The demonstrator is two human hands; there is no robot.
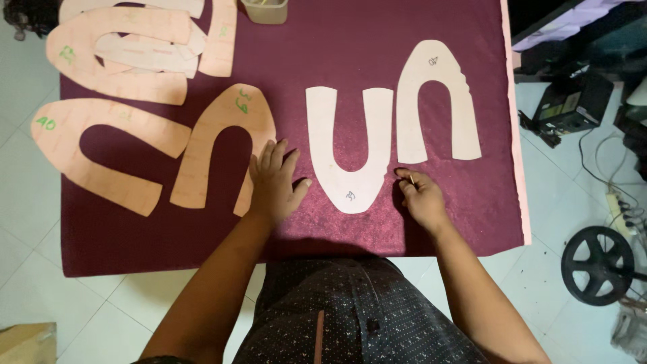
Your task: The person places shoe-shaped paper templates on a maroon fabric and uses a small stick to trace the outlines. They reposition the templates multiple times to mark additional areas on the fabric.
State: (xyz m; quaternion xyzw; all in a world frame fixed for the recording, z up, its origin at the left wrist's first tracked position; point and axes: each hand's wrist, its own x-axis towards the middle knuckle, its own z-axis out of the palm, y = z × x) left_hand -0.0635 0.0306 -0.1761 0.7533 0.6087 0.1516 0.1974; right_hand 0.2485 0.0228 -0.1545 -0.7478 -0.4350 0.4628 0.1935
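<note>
We look down on a desk covered in dark maroon cloth, with U-shaped card patterns laid across it. Our left hand lies flat on the cloth, fingers spread and its grip empty, the fingertips overlapping the lower right leg of a peach U-shaped pattern that arches upward. Our right hand is curled, its grip pinching a small thin tool (too small to tell what kind) with the tip set on the cloth just beside the right edge of the pale U-shaped pattern, which lies between our two hands with its rounded end toward us. Just to the right of that one lies a second pale pattern, arch upward, nearly touching it. Further left sits another peach pattern lying on its side, and a loose stack of peach patterns fills the far left corner. A small beige container stands at the far edge. Nothing lies between either hand and the pale pattern. Off the desk to the right, on the tiled floor, are a black wheel, cables and dark equipment.
</note>
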